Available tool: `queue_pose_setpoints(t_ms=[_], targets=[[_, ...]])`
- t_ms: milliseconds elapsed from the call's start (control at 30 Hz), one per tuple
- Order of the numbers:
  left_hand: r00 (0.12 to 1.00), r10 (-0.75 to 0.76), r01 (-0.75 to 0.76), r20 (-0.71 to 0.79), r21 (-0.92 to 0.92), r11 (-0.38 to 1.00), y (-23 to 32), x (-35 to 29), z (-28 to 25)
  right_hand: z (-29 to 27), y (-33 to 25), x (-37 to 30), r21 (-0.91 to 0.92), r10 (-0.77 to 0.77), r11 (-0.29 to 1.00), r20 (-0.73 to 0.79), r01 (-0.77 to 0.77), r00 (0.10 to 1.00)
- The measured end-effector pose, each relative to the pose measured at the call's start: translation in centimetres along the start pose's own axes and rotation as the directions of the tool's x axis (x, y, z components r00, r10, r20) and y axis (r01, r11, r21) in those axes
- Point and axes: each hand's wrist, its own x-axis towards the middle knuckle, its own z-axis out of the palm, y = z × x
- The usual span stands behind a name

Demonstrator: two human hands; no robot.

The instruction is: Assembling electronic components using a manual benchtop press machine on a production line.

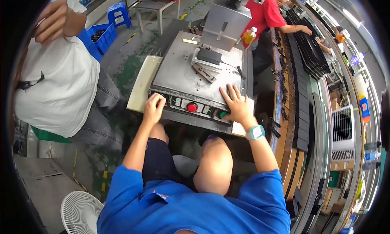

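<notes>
A metal press machine stands before my knees, its front panel bearing a red button in the middle. My left hand touches the left end of that panel, fingers curled closed with nothing showing in them; the spot beneath is hidden. Over the front right corner my right hand lies open, fingers spread on the metal top and thumb at a green button. On the plate, a black rectangular block with a cable sits in a metal fixture below the grey press head.
To the left stands a person in a white shirt. A worker in red reaches over the conveyor line at right, where black parts are stacked. Blue crates, a blue stool and a white fan stand on the floor.
</notes>
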Motion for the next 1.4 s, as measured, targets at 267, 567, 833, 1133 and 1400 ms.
queue_pose_setpoints(t_ms=[267,567,833,1133,1400], targets=[[0.947,-0.016,0.150,0.320,-0.395,0.906,13.5,-0.5,3.2,-2.9,-0.3,-6.9,0.087,0.001,0.996,-0.338,0.031,0.941],[0.787,0.360,-0.087,0.501,-0.487,0.869,19.8,-6.9,6.7,-9.5,19.5,-26.2,0.048,0.994,0.112,-0.017,-0.993,0.112],[0.811,0.287,0.029,0.510,-0.524,0.851,18.9,-7.3,6.7,-3.0,18.3,-27.6,0.199,0.985,0.154,-0.111,-0.968,0.134],[0.876,0.074,0.127,0.477,-0.376,0.918,12.7,-1.7,2.9,-16.7,10.0,-28.3,-0.141,0.360,0.738,-0.745,-0.660,0.562],[0.963,-0.191,0.234,0.192,-0.234,0.944,-0.5,16.0,5.4,-19.2,4.8,-15.1,0.682,0.662,0.721,-0.626,-0.123,0.411]])
